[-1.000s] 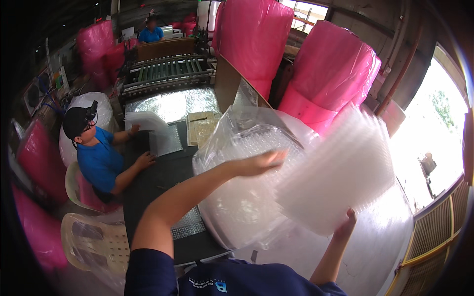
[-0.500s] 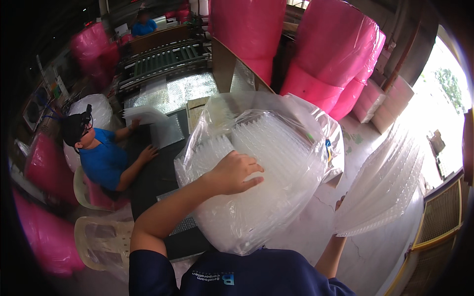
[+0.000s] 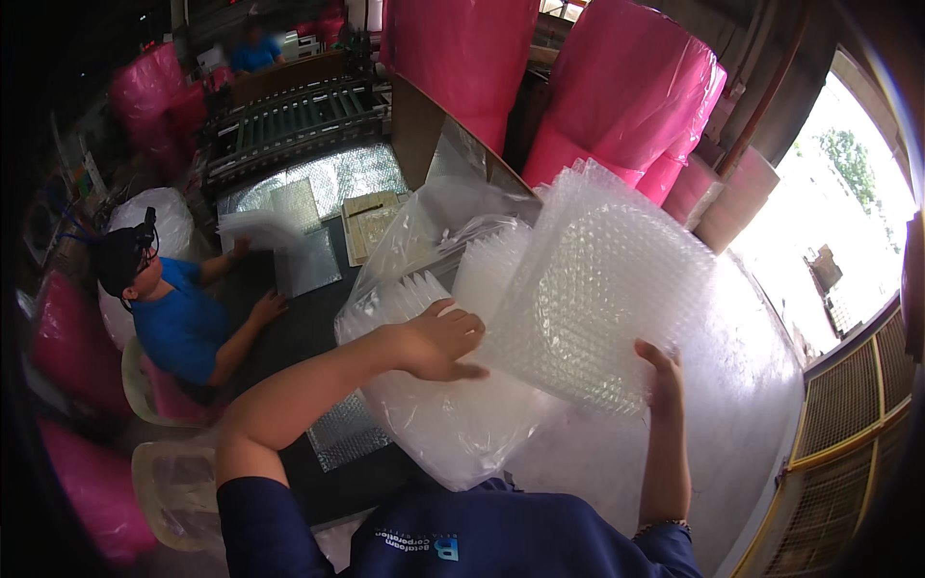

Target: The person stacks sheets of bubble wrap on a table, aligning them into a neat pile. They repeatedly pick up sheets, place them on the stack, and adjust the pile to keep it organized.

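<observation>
A large clear plastic bag [image 3: 462, 443] stands in front of me, packed with upright bubble-wrap pouches or sheets [image 3: 405, 294]; which of the two they are is hard to tell. My left hand [image 3: 443, 342] rests on these, its fingers loosely bent and the thumb apart. To the right, my right hand [image 3: 662, 376] grips the lower right edge of a stack of bubble-wrap sheets [image 3: 607, 279], thumb on the near face and fingers hidden behind. This stack is tilted beside the bag, its left side overlapping the bag's contents.
A co-worker [image 3: 178, 308] in blue sits on the left, handling clear sheets [image 3: 303, 255] at a dark table [image 3: 260, 356]. Beyond are a roller conveyor [image 3: 299, 120] and tall pink rolls [image 3: 617, 87]. A yellow-framed mesh barrier [image 3: 848, 424] stands at right.
My right hand has swung the bubble-wrap stack from the far right up and leftward to the bag. The left hand stays on the bag's contents. The view has shifted slightly.
</observation>
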Demonstrator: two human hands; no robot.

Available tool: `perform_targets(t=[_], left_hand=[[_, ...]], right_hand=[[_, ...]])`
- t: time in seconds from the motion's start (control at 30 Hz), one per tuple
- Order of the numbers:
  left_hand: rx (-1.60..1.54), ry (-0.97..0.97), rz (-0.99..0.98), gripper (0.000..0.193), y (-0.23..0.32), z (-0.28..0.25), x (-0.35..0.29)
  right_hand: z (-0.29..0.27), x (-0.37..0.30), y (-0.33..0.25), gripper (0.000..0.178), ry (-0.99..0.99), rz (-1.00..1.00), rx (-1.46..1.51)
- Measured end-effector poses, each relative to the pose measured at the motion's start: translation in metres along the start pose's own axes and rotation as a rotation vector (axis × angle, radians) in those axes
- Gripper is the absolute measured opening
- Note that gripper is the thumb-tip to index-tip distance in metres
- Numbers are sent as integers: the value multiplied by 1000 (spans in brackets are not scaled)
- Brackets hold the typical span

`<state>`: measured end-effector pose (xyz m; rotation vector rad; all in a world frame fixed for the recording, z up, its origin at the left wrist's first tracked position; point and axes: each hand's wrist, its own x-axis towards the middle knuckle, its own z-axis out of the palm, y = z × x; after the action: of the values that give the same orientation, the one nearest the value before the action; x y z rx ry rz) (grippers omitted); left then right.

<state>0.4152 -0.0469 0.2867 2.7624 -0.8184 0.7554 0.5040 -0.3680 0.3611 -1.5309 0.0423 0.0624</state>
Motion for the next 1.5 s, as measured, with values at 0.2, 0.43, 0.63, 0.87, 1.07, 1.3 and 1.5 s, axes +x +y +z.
perform_targets(t=[0.2, 0.43, 0.63, 0.87, 1.07, 1.3, 1.5], left_hand=[[-192, -586, -373, 66, 18, -54, 60], [-93, -354, -438, 63, 20, -36, 66], [-177, -398, -537, 55, 39, -62, 57], [-34, -139, -389, 31, 57, -40, 20], [-95, -268, -402, 35, 37, -42, 38], [159, -83, -485, 41, 32, -39, 27], [68, -230, -583, 36, 22, -57, 30]], right_hand=[[6, -5, -27, 60, -132, -328, -143], [11, -8, -63, 59, -218, -496, -505], [5, -45, -68, 65, -485, -556, -905], [36, -4, -101, 76, -838, -593, -1325], [129, 9, -101, 73, -839, -610, -1662], [167, 6, -107, 59, -982, -461, -1781], [202, 10, -59, 63, -1087, -418, -1884]])
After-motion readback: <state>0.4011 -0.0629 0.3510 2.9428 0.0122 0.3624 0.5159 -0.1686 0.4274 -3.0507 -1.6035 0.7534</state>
